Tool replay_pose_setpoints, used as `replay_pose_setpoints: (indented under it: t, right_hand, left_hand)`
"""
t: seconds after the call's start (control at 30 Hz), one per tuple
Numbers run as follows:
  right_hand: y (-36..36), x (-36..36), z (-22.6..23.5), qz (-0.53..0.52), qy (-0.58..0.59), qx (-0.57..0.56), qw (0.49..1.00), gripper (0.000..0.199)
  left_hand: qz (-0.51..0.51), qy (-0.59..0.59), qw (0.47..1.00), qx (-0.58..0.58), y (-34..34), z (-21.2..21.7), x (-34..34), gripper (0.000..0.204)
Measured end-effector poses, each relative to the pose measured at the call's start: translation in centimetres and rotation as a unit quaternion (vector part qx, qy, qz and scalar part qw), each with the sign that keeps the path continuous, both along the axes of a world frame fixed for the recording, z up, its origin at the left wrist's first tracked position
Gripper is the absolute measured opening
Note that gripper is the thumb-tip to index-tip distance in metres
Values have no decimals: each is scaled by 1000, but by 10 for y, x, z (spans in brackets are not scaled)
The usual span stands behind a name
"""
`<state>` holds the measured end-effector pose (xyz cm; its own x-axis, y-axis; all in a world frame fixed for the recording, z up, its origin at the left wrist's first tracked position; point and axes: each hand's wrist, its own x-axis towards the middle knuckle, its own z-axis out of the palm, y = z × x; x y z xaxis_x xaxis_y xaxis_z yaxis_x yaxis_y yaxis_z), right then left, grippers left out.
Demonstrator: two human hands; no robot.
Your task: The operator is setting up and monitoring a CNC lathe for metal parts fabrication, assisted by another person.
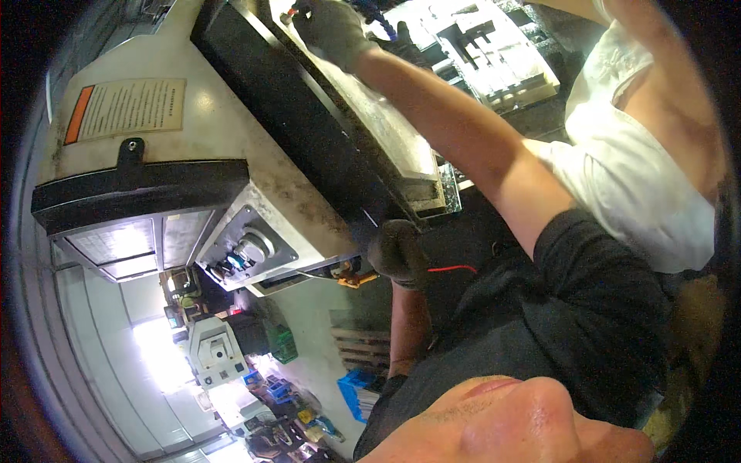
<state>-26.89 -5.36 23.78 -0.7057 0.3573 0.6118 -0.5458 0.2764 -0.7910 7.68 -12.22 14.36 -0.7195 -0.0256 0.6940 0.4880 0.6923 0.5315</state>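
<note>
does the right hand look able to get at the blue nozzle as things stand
Probably yes: the gloved right hand is close to the blue nozzle in this view, with nothing visible between them. Depth is hard to judge, though, and I can't tell whether that hand is free.

The floor carries a pallet and blue crate

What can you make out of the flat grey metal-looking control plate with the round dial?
The flat grey metal-looking control plate sits on the off-white machine cabinet, left of centre in the picture, and appears tilted there. It carries a large, round, silvery dial and, beside it, a cluster of small dark and bluish controls, too blurred to identify. Its surface looks smooth. The dark-gloved left hand is to its right, not touching it.
</note>
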Motion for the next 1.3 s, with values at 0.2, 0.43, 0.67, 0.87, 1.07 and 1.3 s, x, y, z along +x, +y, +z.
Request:
replay_pose_setpoints:
  t: [0.2, 0.43, 0.67, 0.87, 1.07, 1.3]
  right_hand:
    - [-16, -72, 46, 99, -53, 311, 944, 38]
    - [-20, -150, 50, 182, -60, 464, 865, 49]
    - [-20, -163, 62, 310, -62, 517, 796, 47]
    - [-23, -177, 49, 246, -54, 498, 830, 43]
    - [-27, -162, 34, 230, -55, 455, 858, 52]
    - [-24, -149, 43, 218, -67, 491, 841, 59]
  left_hand:
    - [65, -26, 995, 73, -4, -1, 27, 27]
    - [100, -39, 988, 108, 3, -4, 24, 14]
    - [81, 0, 995, 52, 9, -7, 24, 13]
    - [74, 7, 997, 37, 12, -7, 21, 12]
    - [83, 11, 996, 34, 12, -8, 23, 11]
    - [89, 18, 995, 31, 9, -9, 22, 10]
